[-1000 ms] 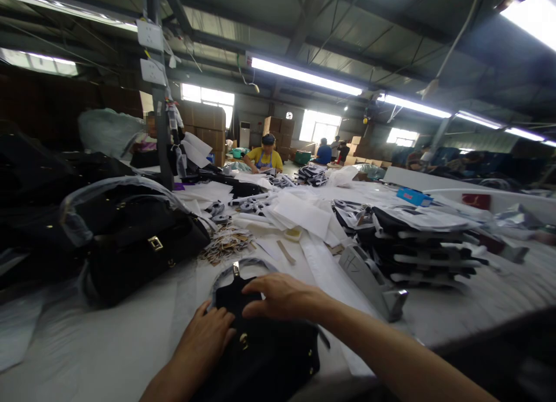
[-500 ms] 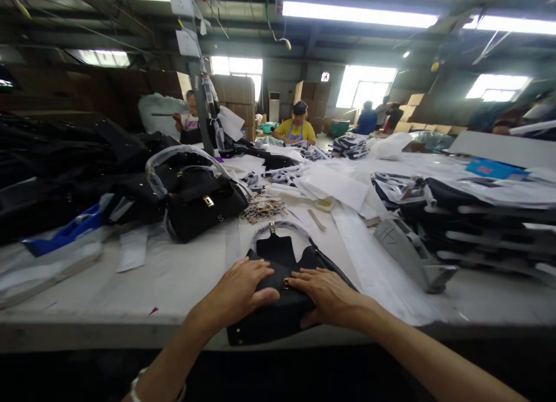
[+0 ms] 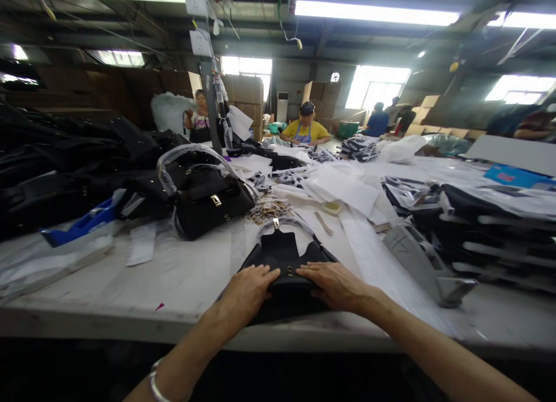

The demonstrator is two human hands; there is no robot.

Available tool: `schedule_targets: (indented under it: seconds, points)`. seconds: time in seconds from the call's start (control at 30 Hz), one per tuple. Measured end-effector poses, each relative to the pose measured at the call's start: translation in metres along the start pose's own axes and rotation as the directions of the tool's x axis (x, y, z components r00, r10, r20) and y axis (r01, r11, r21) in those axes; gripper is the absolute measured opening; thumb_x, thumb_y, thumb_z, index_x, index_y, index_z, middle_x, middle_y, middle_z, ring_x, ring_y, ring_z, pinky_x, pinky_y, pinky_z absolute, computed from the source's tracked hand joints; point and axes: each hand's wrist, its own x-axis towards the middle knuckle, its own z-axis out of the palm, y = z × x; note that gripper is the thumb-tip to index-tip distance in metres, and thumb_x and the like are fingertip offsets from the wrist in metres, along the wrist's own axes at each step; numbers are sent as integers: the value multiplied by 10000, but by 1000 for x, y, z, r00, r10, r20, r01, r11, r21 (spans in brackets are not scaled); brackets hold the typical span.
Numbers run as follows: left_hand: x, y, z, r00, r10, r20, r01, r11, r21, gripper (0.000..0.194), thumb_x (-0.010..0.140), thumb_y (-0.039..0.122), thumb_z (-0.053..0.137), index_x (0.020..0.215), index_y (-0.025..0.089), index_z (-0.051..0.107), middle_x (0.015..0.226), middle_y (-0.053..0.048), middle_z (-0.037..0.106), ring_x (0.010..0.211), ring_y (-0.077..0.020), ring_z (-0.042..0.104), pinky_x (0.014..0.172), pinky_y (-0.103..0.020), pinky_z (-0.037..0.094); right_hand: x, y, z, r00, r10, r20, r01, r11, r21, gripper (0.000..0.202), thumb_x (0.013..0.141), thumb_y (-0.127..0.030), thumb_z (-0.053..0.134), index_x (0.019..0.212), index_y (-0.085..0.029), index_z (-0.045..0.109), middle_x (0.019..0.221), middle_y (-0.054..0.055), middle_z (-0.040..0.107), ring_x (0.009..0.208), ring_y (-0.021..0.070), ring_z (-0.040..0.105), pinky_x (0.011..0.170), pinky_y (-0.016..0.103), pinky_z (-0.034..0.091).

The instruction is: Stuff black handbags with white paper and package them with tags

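Observation:
A black handbag lies in front of me at the table's edge, its flap spread away from me with a gold clasp piece at the tip. Its wrapped handle arches behind it. My left hand grips the near left part of the bag, fingers over the top and thumb lower down. On the right, my right hand holds it the same way. Between my fingertips shows a small gold turn lock. The bag's underside is hidden.
Another black handbag with a wrapped handle stands to the left, beside a blue tape dispenser. A grey dispenser and stacked black bags are at right. White paper lies beyond; a person in yellow sits across.
My hands have gone from lying flat on the bag to gripping its near part, fingertips closer to the lock. The bag's near side has tilted up, and the view has shifted slightly left.

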Motion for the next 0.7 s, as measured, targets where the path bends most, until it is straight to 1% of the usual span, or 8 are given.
schedule_targets:
  seconds: [0.13,0.2,0.3,0.37,0.47,0.53,0.6,0.7]
  points:
    - [-11,3,48,978,38,-206,2,982,189,596,897,2,406,1445,231,459,1427,-124,546,1289,-255,548,1084,-424,453,-11,-2,43,981,17,-194,-35,995,-91,605,846,-14,426,1422,-176,519,1451,110,532,1364,268,470,1153,471,367]
    - [-18,5,67,955,57,-292,17,970,244,639,896,0,376,1479,258,407,1455,-111,518,1316,-266,520,1093,-446,442,-15,-5,48,970,21,-242,-36,998,-59,571,857,-44,451,1405,-180,538,1454,107,530,1366,262,468,1162,476,355]
    - [-22,8,73,950,45,-310,41,963,267,692,885,1,366,1503,314,353,1468,-82,508,1343,-302,485,1118,-554,381,-9,-8,29,972,63,-228,-42,995,94,519,848,-269,632,1357,-178,588,1383,118,599,1292,284,543,1123,452,402]
    - [-21,10,67,958,20,-285,59,962,265,730,865,-13,362,1501,346,343,1476,-64,500,1358,-332,460,1113,-654,324,3,-11,9,970,121,-210,-66,965,253,485,888,-409,606,1320,-187,624,1310,106,655,1213,266,604,1066,402,453]
    - [-20,11,60,962,14,-273,66,958,280,765,838,-31,356,1493,363,351,1476,-50,501,1358,-347,455,1085,-711,310,25,-18,-10,962,168,-213,-81,927,366,368,948,-396,523,1213,-212,700,1192,68,721,1083,214,671,963,307,499]
    - [-21,9,64,952,53,-303,49,946,319,769,830,-33,355,1493,356,355,1461,-45,519,1344,-330,477,1096,-682,324,39,-26,-15,972,155,-177,-99,953,287,282,898,-365,609,1091,-220,754,1069,52,760,987,211,699,884,275,514]
    - [-21,5,74,921,92,-378,62,925,375,752,828,-30,359,1485,335,380,1441,-39,544,1330,-299,499,1137,-628,308,51,-35,-18,984,150,-100,-134,980,145,208,854,-339,668,991,-229,778,973,44,777,926,222,713,820,270,521]
    - [-17,-4,93,875,137,-465,93,894,438,693,831,-20,362,1448,281,459,1433,-42,554,1327,-258,506,1174,-516,319,66,-48,-23,987,161,1,-160,986,-45,181,854,-304,654,950,-215,778,946,72,778,921,266,720,771,303,539]
